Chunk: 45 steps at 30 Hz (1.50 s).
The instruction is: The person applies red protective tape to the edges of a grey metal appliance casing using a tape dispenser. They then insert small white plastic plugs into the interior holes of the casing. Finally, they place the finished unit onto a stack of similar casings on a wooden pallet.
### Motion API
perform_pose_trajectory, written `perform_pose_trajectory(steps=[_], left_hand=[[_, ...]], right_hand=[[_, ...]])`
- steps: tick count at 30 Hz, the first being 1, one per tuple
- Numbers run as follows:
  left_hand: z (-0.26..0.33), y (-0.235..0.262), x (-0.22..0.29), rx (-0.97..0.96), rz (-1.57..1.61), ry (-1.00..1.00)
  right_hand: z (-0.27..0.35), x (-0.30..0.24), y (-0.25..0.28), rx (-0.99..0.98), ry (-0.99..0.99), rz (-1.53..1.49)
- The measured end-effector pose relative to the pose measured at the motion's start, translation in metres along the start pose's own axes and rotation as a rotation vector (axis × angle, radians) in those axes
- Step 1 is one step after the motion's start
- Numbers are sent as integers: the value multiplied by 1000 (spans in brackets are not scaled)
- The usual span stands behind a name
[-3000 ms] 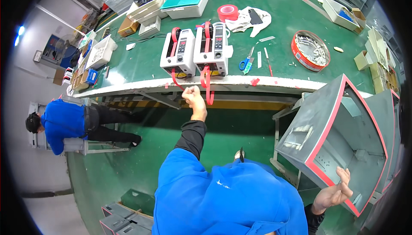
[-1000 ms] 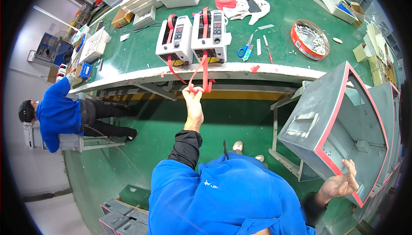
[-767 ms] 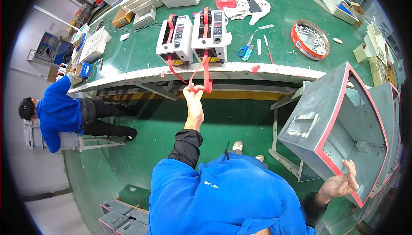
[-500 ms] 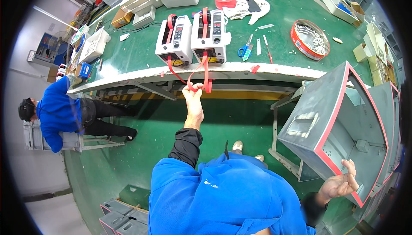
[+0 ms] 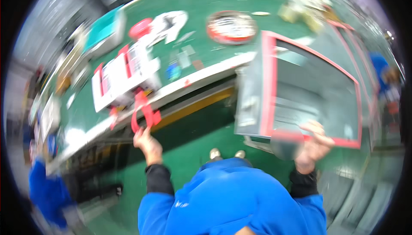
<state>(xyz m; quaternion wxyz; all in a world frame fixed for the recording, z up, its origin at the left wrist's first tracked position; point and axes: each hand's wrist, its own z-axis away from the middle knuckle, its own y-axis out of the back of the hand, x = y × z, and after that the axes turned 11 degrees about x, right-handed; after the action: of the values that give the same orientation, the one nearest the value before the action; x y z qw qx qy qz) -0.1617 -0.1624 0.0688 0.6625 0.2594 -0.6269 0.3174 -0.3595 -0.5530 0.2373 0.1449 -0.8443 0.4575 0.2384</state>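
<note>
My left hand [image 5: 149, 147] is closed on the end of a strip of red tape [image 5: 152, 118]. The strip hangs in a loop below the front of a white tape dispenser [image 5: 143, 69], with a second dispenser [image 5: 111, 84] beside it. A shorter piece of red tape hangs from that second one. On the right, my right hand [image 5: 315, 148] overlaps the lower edge of a large grey open-fronted box [image 5: 251, 102], whose front rim is lined with red. Motion smears its fingers, so whether they grip the rim is unclear.
On the green table [image 5: 189, 9] lie a red roll of tape [image 5: 140, 29], a white glove [image 5: 167, 24], blurred scissors [image 5: 173, 70] and a round red tin [image 5: 231, 28]. A teal-lined tray [image 5: 103, 31] stands at the left. People in blue work at far left [image 5: 47, 192] and far right [image 5: 380, 72].
The view has swung right, shifting the dispensers leftward and bringing the grey box nearer the middle. My left hand still holds the tape strip. My right hand is now farther left along the box's lower edge.
</note>
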Motion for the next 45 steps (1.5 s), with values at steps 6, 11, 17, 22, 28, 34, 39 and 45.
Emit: perform_pose_trajectory(steps=[6, 11, 17, 22, 28, 34, 39, 45], left_hand=[[37, 31, -140, 31, -282, 589], [160, -48, -36, -760, -93, 535], [243, -111, 71, -1105, 330, 467], [271, -117, 89, -1081, -168, -791], [289, -130, 79, -949, -86, -260], [305, -154, 77, -822, -153, -200], [312, -160, 81, -788, -175, -185], [313, -151, 91, -750, -190, -172]], right_hand=[[-26, -9, 39, -174, 206, 151], [-20, -6, 128, 260, 77, 391], [-2, 44, 265, 1022, -357, 457], [12, 107, 333, 941, -590, 168], [4, 137, 335, 764, -742, -13], [-19, 131, 353, 447, -852, 170], [-6, 144, 363, 448, -930, -3], [-7, 144, 363, 482, -934, -77]])
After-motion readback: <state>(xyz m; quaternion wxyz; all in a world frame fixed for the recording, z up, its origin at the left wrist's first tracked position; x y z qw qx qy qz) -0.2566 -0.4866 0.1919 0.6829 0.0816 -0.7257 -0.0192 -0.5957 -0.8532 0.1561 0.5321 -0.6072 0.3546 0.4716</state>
